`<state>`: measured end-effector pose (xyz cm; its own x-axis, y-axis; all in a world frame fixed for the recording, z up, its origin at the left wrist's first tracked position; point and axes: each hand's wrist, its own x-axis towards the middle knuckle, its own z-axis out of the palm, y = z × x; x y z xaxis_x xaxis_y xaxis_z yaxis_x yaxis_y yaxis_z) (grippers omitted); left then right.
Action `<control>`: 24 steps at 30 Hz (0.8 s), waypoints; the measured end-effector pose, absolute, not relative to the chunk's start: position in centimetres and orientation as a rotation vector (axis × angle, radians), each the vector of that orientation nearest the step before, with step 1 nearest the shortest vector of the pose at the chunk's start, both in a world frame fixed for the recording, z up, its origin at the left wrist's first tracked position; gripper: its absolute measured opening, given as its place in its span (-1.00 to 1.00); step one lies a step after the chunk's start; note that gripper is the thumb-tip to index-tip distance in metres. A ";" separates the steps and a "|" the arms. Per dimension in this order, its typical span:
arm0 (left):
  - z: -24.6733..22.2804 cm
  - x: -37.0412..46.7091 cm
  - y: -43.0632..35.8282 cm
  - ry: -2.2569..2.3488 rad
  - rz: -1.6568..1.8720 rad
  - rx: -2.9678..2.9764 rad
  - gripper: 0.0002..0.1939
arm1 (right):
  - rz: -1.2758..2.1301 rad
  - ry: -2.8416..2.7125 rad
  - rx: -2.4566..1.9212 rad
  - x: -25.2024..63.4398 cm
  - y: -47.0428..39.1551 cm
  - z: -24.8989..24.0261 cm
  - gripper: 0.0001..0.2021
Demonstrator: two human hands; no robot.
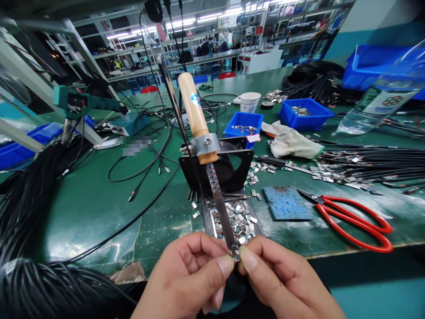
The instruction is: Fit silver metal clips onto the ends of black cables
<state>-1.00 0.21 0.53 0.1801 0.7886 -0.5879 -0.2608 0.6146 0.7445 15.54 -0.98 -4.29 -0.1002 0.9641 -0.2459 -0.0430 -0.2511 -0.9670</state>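
Metal clip [236,254] pinched between left hand [192,274] and right hand [282,283], both grips closed on it at the soldering iron [212,177] tip; loose clips [237,217] just beyond the grip look unprocessed, so work appears partway.

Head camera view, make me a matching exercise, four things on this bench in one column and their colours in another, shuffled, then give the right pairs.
Things:
1. scissors
2. soldering iron handle
3. paper cup
4. parts bin

Colours:
A. blue
B. white
C. red handles
D. pale wood

Pairs: 1-C, 2-D, 3-B, 4-A.

Both hands, left and right, pinch a small metal piece at the iron's tip.
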 end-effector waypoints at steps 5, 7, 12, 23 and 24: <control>0.6 -0.9 0.3 1.168 0.801 0.555 -0.50 | 1.487 -1.128 -1.299 15.6 -0.8 -4.5 -0.44; 0.5 -0.9 0.3 1.170 0.810 0.547 -0.50 | 1.537 -1.139 -1.291 15.7 -0.8 -4.6 -0.44; 0.5 -0.9 0.2 1.161 0.809 0.562 -0.51 | 1.728 -1.198 -1.190 16.0 -0.9 -4.7 -0.44; 0.2 -1.0 0.0 1.133 0.819 0.556 -0.51 | 1.697 -1.161 -1.221 15.7 -1.0 -4.0 -0.45; 0.2 -1.0 0.1 1.134 0.827 0.550 -0.51 | 1.687 -1.122 -1.251 15.6 -1.0 -3.7 -0.43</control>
